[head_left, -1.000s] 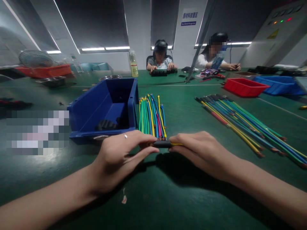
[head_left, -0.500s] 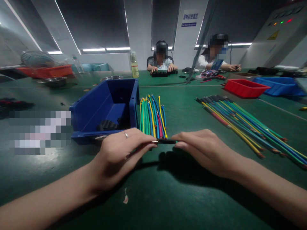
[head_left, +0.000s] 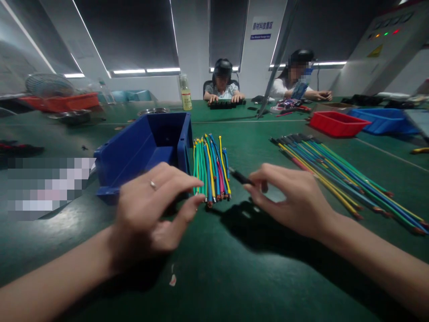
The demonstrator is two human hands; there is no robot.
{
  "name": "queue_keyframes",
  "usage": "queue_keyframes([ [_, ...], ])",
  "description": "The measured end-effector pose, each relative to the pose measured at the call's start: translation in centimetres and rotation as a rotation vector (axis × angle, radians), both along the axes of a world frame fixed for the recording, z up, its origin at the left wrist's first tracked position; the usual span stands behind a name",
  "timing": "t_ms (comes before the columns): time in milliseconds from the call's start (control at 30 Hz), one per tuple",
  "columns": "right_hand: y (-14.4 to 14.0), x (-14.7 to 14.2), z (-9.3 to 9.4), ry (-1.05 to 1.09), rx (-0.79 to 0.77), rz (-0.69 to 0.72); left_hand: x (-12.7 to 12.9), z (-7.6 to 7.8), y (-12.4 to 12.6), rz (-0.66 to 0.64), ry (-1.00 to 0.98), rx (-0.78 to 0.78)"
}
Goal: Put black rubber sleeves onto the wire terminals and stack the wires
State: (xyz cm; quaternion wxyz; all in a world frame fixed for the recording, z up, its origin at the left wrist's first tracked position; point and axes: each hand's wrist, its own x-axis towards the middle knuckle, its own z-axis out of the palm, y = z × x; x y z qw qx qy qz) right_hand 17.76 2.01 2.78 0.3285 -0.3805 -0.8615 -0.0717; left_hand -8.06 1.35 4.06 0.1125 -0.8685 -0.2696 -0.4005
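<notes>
Pinched in my right hand (head_left: 295, 201) is one black-sleeved wire (head_left: 240, 177), my left hand (head_left: 150, 214) hangs loosely open, short finished wires (head_left: 210, 167) lie ahead, and I judge the long unsleeved wires (head_left: 338, 172) far right remain.

A pixelated patch (head_left: 47, 185) hides part of the bench's left side; the left hand (head_left: 150, 214) covers the blue bin's (head_left: 140, 147) front corner.

Green table (head_left: 254, 147) carries a blue bin (head_left: 134, 152), short wires (head_left: 209, 167) (bundled) and long wires (head_left: 335, 172).
</notes>
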Motion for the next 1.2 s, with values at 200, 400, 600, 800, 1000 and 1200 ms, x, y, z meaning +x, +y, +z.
queue_keyframes([
  [200,3.1,3.9,-0.1,-0.192,-0.2,-0.71,-0.9,1.5,2.3,0.529,0.119,-0.012],
  [400,4.7,7.1,-1.0,-0.272,-0.209,-0.774,-1.1,0.8,3.0,0.599,0.068,-0.239],
  [600,5.2,7.6,-1.8,-0.268,-0.208,-0.864,-1.5,0.9,3.3,0.608,0.268,-0.488],
  [800,5.7,7.7,-2.3,-0.273,-0.185,-0.981,-1.9,0.7,3.8,0.589,0.456,-0.618],
  [1000,5.9,8.2,-2.5,-0.262,-0.184,-1.048,-1.7,1.1,3.3,0.521,0.517,-0.553],
  [1200,5.9,8.7,-2.5,-0.248,-0.19,-1.071,-2.0,0.7,3.5,0.435,0.54,-0.413],
])
